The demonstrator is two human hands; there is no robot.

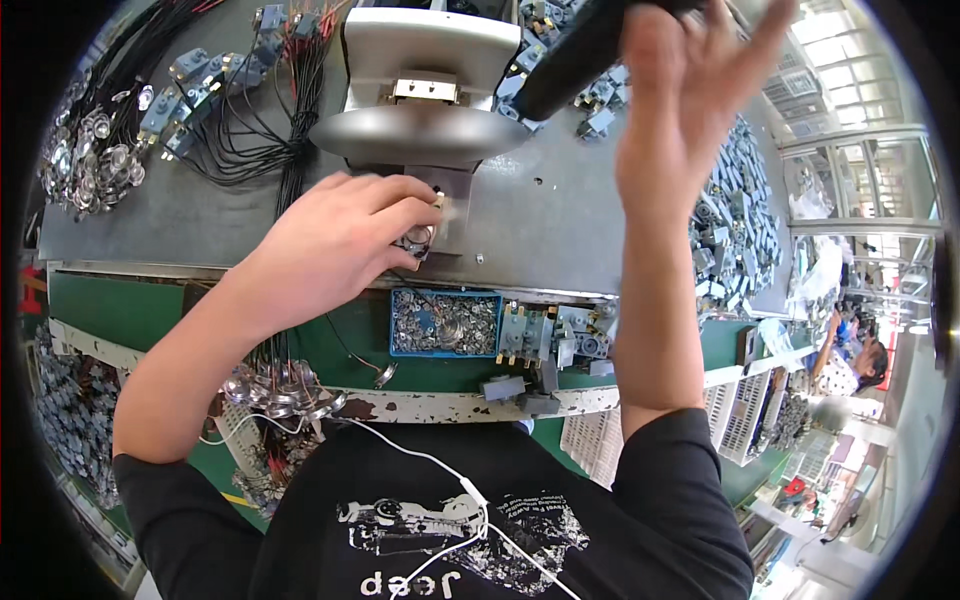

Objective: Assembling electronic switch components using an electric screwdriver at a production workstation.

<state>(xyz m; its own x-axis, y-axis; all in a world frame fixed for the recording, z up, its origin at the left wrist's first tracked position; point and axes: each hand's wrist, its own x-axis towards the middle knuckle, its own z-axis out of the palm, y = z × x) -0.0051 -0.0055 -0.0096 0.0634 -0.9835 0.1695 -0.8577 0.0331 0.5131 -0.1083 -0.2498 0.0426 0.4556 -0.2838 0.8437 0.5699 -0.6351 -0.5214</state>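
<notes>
My left hand (345, 235) is closed, thumb and fingers pinching a small silvery metal part (416, 240) with a round face, on the flat base plate (458, 215) of a bench machine (425, 50). The fingers partly hide this part. Just above it, a shiny disc-shaped piece (420, 136) spans the machine's front, below a brass-coloured block (426, 89). Raised at the upper right, my right hand (680, 110) is smeared by motion, its fingers spread apart. Beside it slants a thick black handle (575, 60), which the palm does not wrap.
A blue tray (447, 355) of small metal pieces stands at the bench's near edge, beside several grey blocks with metal tabs (550, 335). Black wires (290, 150) and round metal caps (95, 165) lie left. Grey-blue parts (735, 220) are heaped right. Another person (850, 365) sits far right.
</notes>
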